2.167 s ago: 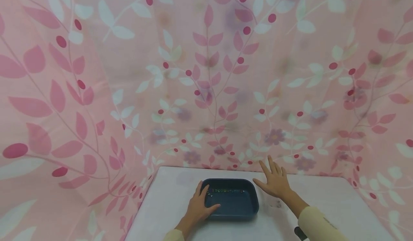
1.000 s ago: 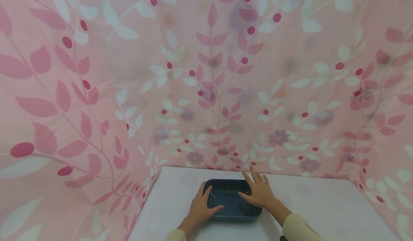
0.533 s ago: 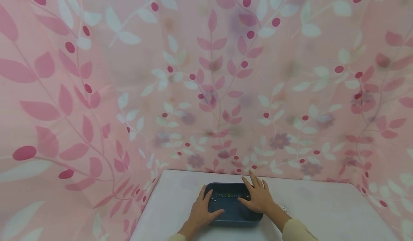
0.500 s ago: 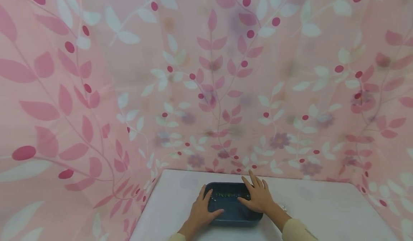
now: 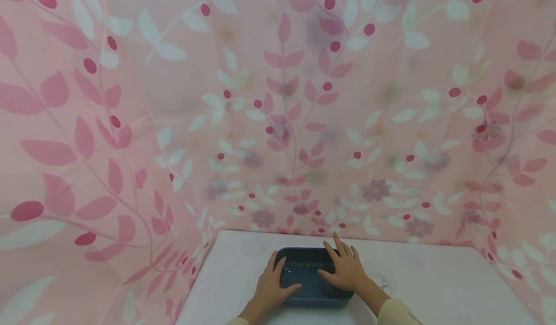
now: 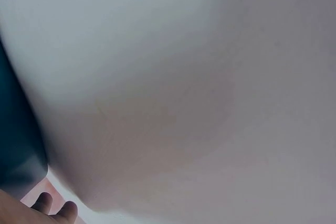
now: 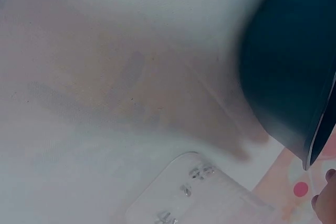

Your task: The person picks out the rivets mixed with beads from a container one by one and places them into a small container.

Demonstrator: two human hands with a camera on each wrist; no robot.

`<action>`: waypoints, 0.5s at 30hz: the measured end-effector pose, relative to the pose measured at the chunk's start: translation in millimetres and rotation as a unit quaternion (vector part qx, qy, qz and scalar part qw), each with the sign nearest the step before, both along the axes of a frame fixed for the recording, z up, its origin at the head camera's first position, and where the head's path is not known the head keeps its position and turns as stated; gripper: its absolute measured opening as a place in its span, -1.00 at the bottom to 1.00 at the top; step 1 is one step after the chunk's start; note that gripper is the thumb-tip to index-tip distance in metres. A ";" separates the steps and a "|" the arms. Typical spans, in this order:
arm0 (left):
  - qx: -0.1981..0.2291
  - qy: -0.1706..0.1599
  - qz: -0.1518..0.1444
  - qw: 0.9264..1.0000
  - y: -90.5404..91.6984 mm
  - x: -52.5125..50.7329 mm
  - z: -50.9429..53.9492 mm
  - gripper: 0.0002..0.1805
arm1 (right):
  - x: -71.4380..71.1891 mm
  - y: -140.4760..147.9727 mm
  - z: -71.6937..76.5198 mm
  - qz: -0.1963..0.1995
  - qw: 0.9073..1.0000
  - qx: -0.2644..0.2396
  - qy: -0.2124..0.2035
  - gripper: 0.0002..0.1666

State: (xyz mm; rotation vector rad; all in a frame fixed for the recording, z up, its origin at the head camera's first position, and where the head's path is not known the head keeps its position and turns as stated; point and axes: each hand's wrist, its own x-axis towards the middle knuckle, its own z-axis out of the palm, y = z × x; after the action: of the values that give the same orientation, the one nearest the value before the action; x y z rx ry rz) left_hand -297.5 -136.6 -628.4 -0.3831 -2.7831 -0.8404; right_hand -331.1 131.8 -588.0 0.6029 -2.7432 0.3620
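A dark blue rectangular tray (image 5: pixel 319 302) stands on the white table, with a row of small shiny pieces (image 5: pixel 306 264) along its far inner side. At its left end is my left hand (image 5: pixel 272 284), fingers spread along the rim and thumb over the near inside. My right hand (image 5: pixel 345 269) lies over the right end, fingers spread toward the far corner and thumb reaching inward. Both wrist views show the tray's outer wall (image 6: pixel 18 124) and only some fingertips. How firmly either hand touches the tray cannot be seen.
A clear plastic container (image 7: pixel 210 198) holding several small clear pieces lies on the table (image 5: pixel 434 286) to the right, partly behind my right forearm. Pink leaf-patterned cloth (image 5: pixel 278 122) hangs behind the table and at both sides.
My right hand has moved left, from beside the tray onto its right end, and has since stayed nearly still. My left hand keeps its place. The head view has shifted slightly.
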 end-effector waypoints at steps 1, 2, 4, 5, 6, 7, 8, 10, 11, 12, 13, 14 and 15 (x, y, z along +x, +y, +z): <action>-0.004 -0.007 0.002 1.000 -0.5 -0.3 0.2 0.03 | -0.5 -0.3 -0.7 0.001 1.000 0.000 0.000 0.01; -0.004 -0.014 0.002 1.000 -1.0 -0.6 0.3 0.04 | -1.2 -0.5 -1.8 0.002 1.000 0.000 0.000 0.01; -0.004 -0.026 0.004 1.000 -1.7 -0.6 0.6 0.05 | -2.2 -1.1 -4.0 0.004 1.000 0.000 0.001 0.02; -0.004 -0.029 0.004 1.000 -1.8 -0.8 0.7 0.05 | -2.5 -1.5 -5.1 0.005 1.000 -0.001 0.001 0.02; -0.003 -0.025 0.003 1.000 -2.0 -1.1 0.7 0.05 | -2.8 -2.1 -6.1 0.005 1.000 -0.001 0.001 0.02; -0.002 -0.022 0.002 1.000 -1.9 -1.3 0.8 0.04 | -3.0 -2.8 -7.1 0.005 1.000 0.000 0.000 0.02; -0.001 -0.017 0.001 1.000 -1.7 -1.4 0.9 0.04 | -3.7 -3.9 -8.4 0.006 1.000 0.000 0.002 0.02; -0.006 -0.004 -0.001 1.000 -1.3 -1.7 0.4 0.03 | -4.0 -6.4 -9.8 0.006 1.000 0.001 0.001 0.02; -0.006 -0.001 -0.001 1.000 -1.1 -1.9 0.0 0.03 | -4.4 -8.0 -10.8 0.008 1.000 -0.001 -0.001 0.02; -0.006 0.001 -0.002 1.000 -1.0 -2.0 -0.5 0.03 | -4.9 -9.9 -11.6 0.008 1.000 -0.001 -0.004 0.02; -0.005 -0.001 -0.002 1.000 -0.9 -2.0 -0.9 0.03 | -5.2 -11.8 -12.8 0.009 1.000 0.000 -0.008 0.03; -0.008 -0.005 -0.001 1.000 -0.9 -2.0 -1.4 0.03 | -5.5 -13.9 -14.0 0.011 1.000 -0.001 -0.010 0.03; -0.009 -0.009 0.000 1.000 -1.1 -2.1 -2.1 0.03 | -5.3 -16.0 -14.8 0.013 1.000 -0.003 -0.013 0.03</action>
State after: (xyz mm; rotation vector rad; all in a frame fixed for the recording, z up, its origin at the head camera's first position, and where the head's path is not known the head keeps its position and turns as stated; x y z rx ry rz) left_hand -299.6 -137.7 -630.4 -0.3801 -2.8092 -0.8242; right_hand -336.4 115.8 -602.7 0.6377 -2.7602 0.3854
